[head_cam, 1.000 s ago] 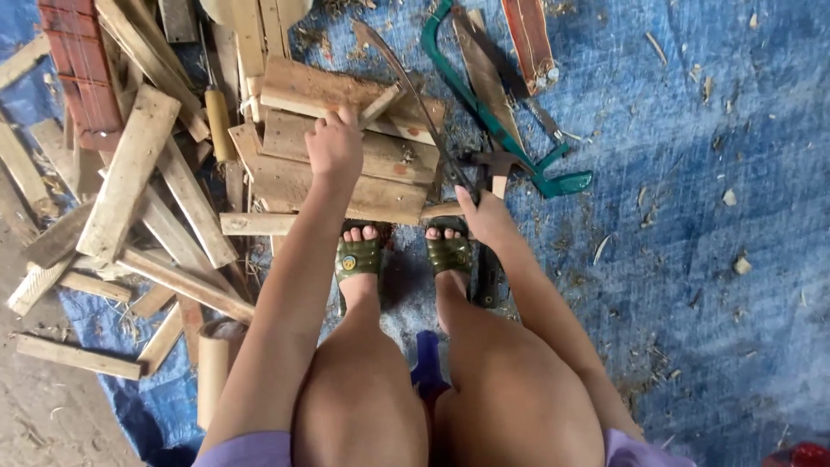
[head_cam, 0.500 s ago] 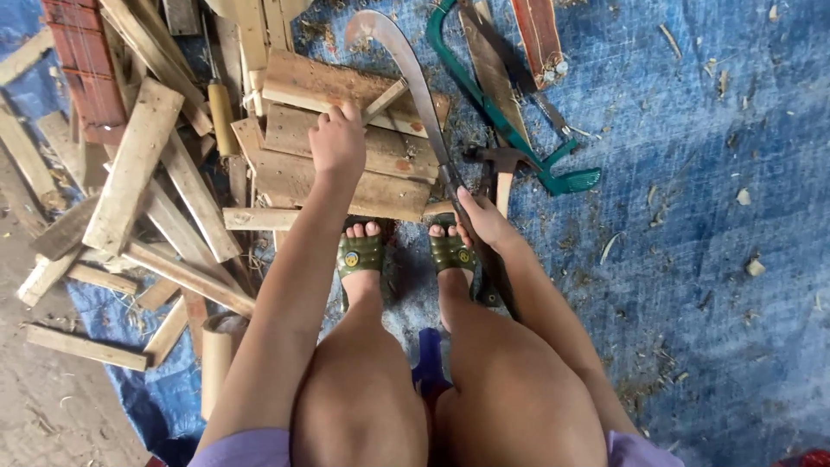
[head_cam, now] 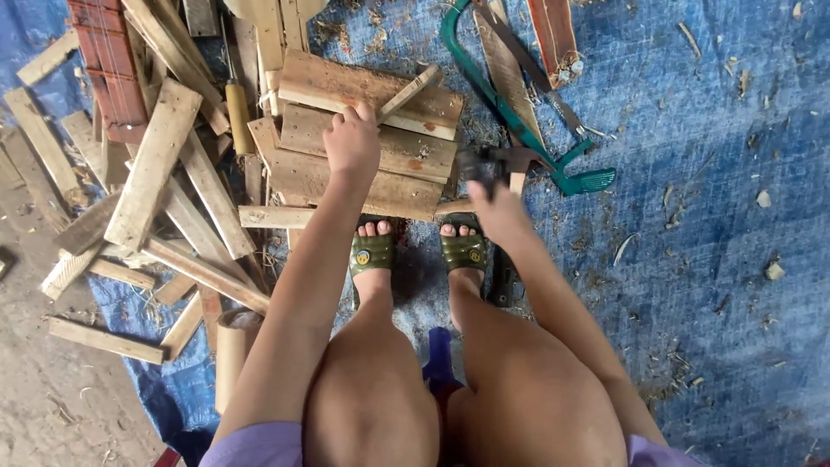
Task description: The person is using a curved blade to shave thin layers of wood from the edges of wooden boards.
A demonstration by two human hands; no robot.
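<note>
The left hand (head_cam: 352,143) is pressing down, fingers curled, on a stack of short wooden boards (head_cam: 367,147) lying just ahead of the person's feet. Its fingertips are pinching the lower end of a slim wooden stick (head_cam: 406,93) that is leaning tilted across the top board. The right hand (head_cam: 494,207) is closing around the dark handle of a tool (head_cam: 478,164), blurred here, so I cannot tell what kind of tool it is; it is sitting at the right edge of the stack, just beside a hammer (head_cam: 516,164) with a pale wooden shaft. The two hands are staying well apart, one on each side of the boards.

Below them, both feet are resting in green sandals (head_cam: 373,252) on the blue tarp (head_cam: 709,216), which is carrying wood chips and shavings all over. A green-framed saw (head_cam: 519,130) is lying beyond the hammer, with a reddish plank (head_cam: 553,39) past it. To the left, loose wooden offcuts (head_cam: 156,164) are piling up in a heap, a yellow-handled tool (head_cam: 239,117) lying among them and a red slatted panel (head_cam: 108,65) at the back. A short pale wooden tube (head_cam: 230,350), hollow as far as I can see, is lying near the left knee at the tarp's edge.
</note>
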